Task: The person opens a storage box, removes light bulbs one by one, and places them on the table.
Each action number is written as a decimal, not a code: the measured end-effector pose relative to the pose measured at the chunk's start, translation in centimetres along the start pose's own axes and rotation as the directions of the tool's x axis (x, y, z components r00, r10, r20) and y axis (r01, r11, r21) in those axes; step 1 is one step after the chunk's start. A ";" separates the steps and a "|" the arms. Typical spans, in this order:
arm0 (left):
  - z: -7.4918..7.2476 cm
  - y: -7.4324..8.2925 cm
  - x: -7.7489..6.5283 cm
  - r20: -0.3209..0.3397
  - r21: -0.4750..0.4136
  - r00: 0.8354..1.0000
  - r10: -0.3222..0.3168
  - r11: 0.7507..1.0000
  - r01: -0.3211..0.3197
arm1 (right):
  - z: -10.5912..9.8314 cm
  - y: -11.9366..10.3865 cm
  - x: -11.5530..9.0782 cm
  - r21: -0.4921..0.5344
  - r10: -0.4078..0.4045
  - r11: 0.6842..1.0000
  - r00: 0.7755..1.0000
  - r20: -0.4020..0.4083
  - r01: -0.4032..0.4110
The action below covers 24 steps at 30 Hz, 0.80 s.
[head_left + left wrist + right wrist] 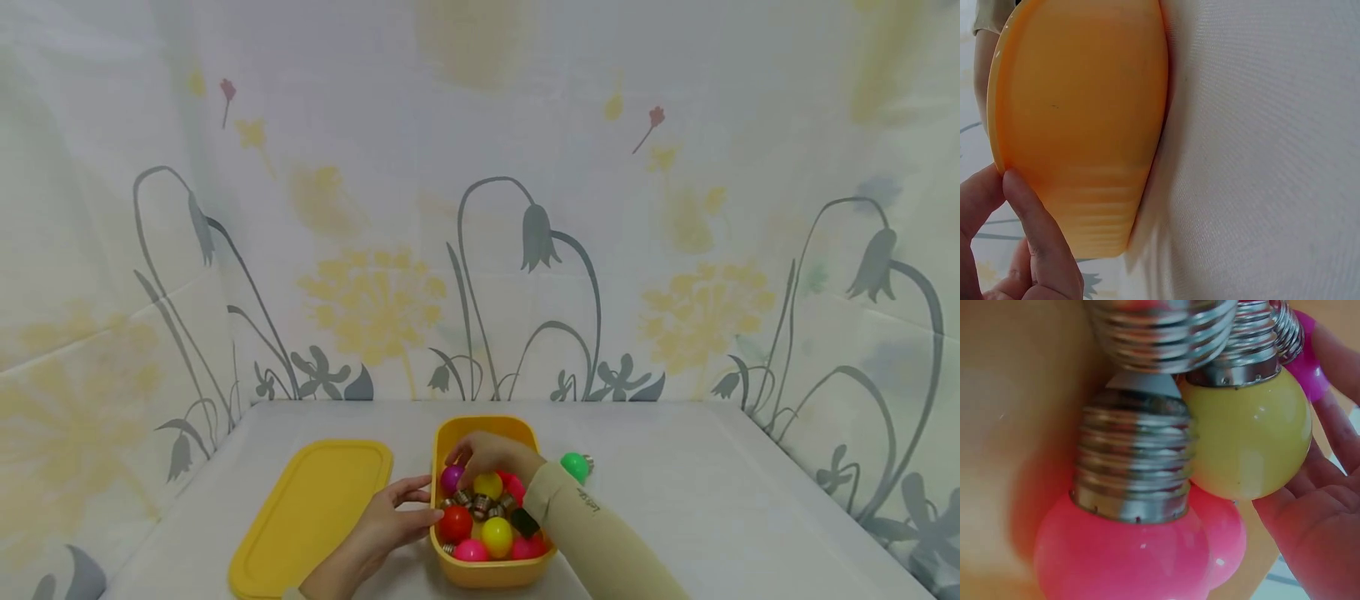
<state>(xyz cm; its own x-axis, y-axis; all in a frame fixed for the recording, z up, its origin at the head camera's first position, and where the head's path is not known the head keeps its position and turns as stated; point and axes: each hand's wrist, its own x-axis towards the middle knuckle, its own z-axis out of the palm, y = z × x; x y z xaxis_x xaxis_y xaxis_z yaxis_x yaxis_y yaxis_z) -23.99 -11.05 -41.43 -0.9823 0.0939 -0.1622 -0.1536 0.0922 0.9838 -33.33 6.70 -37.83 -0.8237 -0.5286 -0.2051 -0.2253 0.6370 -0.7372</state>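
Note:
A yellow plastic box (487, 575) holds several coloured light bulbs with silver screw bases. My left hand (393, 517) pinches the box's rim on its left side, thumb and finger meeting at the edge in the left wrist view. Inside the box, my right hand (491, 457) has its fingers around a purple bulb (452, 478); in the right wrist view the purple bulb (1313, 369) lies between thumb and fingers. Beside it are a yellow bulb (1250, 431) and a pink bulb (1122, 550). A red bulb (454, 525) sits near my left thumb.
A yellow lid (315, 508) lies flat on the white table to the left of the box. To the right, a green bulb (575, 467) lies on the table, beyond the right forearm. A flower-patterned cloth (480, 125) stands behind and at both sides.

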 end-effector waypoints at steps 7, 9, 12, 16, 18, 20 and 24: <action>0.2 0.0 0.0 0.001 0.001 1.000 -0.017 1.000 0.017 | 0.0 -0.2 -0.4 -0.026 -0.012 1.000 1.000 -0.026 0.011; 0.2 0.0 0.0 -0.002 0.004 1.000 -0.023 1.000 0.023 | -0.2 -0.4 -0.5 -0.019 -0.020 1.000 0.999 -0.031 0.019; 0.3 0.0 0.1 -0.007 0.001 1.000 -0.026 1.000 0.026 | -0.5 -0.6 -0.6 0.013 -0.022 1.000 0.999 -0.036 0.023; 0.3 0.0 0.2 -0.019 0.001 0.999 -0.026 1.000 0.026 | -1.0 -0.9 -0.7 0.053 -0.032 0.998 0.999 -0.033 0.034; 0.3 0.0 0.2 -0.025 0.004 0.999 -0.030 1.000 0.030 | -1.1 -1.0 -0.8 0.065 -0.042 0.997 0.999 -0.028 0.043; 0.3 0.0 0.3 -0.029 0.009 0.999 -0.034 0.999 0.034 | -1.3 -1.1 -0.9 0.066 -0.053 0.996 0.998 -0.026 0.055; 0.2 -0.1 0.4 -0.038 0.009 0.998 -0.044 0.999 0.045 | -1.7 -1.3 -1.3 0.055 -0.075 0.996 0.997 -0.035 0.077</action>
<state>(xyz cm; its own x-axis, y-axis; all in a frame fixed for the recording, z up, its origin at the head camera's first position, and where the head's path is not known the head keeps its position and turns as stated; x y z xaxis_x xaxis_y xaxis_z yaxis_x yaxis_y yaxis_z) -24.33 -10.81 -41.58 -0.9779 0.0520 -0.2026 -0.1964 0.1049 0.9749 -32.88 7.49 -35.50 -0.8223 -0.5549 -0.1263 -0.2592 0.5627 -0.7849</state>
